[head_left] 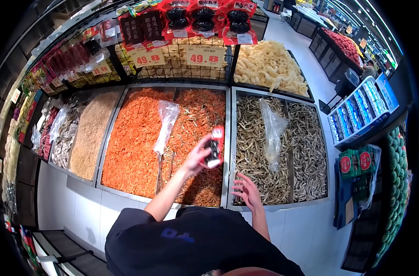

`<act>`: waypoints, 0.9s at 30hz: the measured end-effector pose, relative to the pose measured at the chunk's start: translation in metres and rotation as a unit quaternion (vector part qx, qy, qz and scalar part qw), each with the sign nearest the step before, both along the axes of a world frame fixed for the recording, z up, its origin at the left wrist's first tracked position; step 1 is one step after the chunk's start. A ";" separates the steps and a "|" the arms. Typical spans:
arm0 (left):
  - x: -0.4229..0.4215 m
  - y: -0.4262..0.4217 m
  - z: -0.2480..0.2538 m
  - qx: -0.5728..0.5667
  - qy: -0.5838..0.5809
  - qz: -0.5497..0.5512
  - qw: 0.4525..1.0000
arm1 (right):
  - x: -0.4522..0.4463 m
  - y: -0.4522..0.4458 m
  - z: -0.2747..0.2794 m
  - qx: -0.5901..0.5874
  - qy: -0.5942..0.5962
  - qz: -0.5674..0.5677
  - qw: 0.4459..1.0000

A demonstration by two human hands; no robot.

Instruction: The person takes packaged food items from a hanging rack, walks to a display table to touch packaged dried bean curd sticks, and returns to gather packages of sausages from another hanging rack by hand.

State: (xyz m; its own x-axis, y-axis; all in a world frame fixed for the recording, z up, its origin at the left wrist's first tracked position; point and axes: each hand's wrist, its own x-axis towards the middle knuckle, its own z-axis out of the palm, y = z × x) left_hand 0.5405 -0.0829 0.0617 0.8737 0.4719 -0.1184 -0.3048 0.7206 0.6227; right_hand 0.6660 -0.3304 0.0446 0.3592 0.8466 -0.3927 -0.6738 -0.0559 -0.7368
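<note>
My left hand (195, 158) grips a red vacuum packet (214, 146) with dark round pieces showing through it, held above the bin of orange-brown dried shrimp (198, 108). To the right, my right hand (249, 191) holds nothing, its fingers apart and slightly curled, over the near edge of the bin of small dried fish (253, 138). Similar red packets (203, 19) hang from the rack at the back. A clear plastic bag (167, 120) and tong-like handles (160, 172) lie by the divider left of my left hand.
Price signs (205, 56) hang on the wire rack behind the bins. Pale puffed snacks (269, 66) fill a bin at the back right. Another plastic bag (273, 133) lies on the dried fish. A blue-and-white display box (360, 110) and green cartons (356, 162) stand at the right.
</note>
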 end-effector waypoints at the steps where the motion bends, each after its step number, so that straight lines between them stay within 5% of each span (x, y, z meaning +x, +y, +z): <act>1: 0.005 0.030 0.014 0.078 -0.026 0.018 0.996 | 0.001 -0.001 0.000 0.005 -0.005 -0.007 1.000; 6: 0.024 0.155 0.147 0.399 -0.034 0.213 0.891 | 0.001 -0.012 -0.005 0.009 -0.004 -0.018 1.000; 11: 0.034 0.212 0.262 0.530 -0.061 0.293 0.793 | -0.001 -0.022 -0.016 0.000 0.004 -0.044 0.999; 14: 0.047 0.242 0.292 0.633 -0.027 0.349 0.690 | -0.003 -0.024 -0.023 -0.003 0.018 -0.057 0.998; 16: 0.052 0.255 0.299 0.645 0.001 0.355 0.676 | -0.004 -0.024 -0.024 0.000 0.029 -0.058 0.998; 27: 0.064 0.270 0.295 0.623 0.035 0.370 0.688 | -0.001 -0.025 -0.025 -0.001 0.035 -0.066 0.997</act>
